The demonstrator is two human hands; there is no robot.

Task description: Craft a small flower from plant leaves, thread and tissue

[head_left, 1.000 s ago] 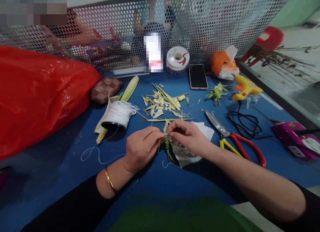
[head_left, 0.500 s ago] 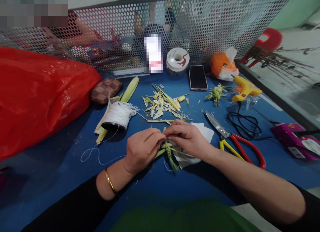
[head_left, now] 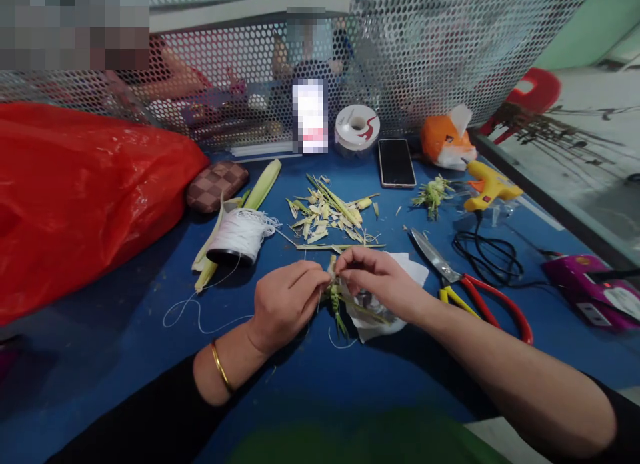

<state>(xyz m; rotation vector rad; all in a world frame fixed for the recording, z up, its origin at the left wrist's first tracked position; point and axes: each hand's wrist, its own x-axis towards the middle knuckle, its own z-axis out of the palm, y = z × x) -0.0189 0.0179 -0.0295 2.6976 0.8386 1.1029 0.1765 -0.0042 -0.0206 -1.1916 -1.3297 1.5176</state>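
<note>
Looks like we're in some kind of craft workshop: our blue table point(head_left: 165, 384) has a glue gun point(head_left: 493, 186), shears point(head_left: 501, 309), a thread spool point(head_left: 241, 232) and plant scraps point(head_left: 334, 215) on it, and through the mesh point(head_left: 400, 57) we can see more clutter point(head_left: 215, 111) plus someone's arm point(head_left: 173, 65).

Bare bench point(head_left: 295, 381) lies between the 2 hands point(head_left: 285, 301) and the body; right of them shears point(head_left: 447, 269) block passage, left the thread spool point(head_left: 243, 234), beyond them plant scraps point(head_left: 334, 214).

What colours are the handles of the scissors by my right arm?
One red handle and one yellow handle, best seen in the head view.
</note>
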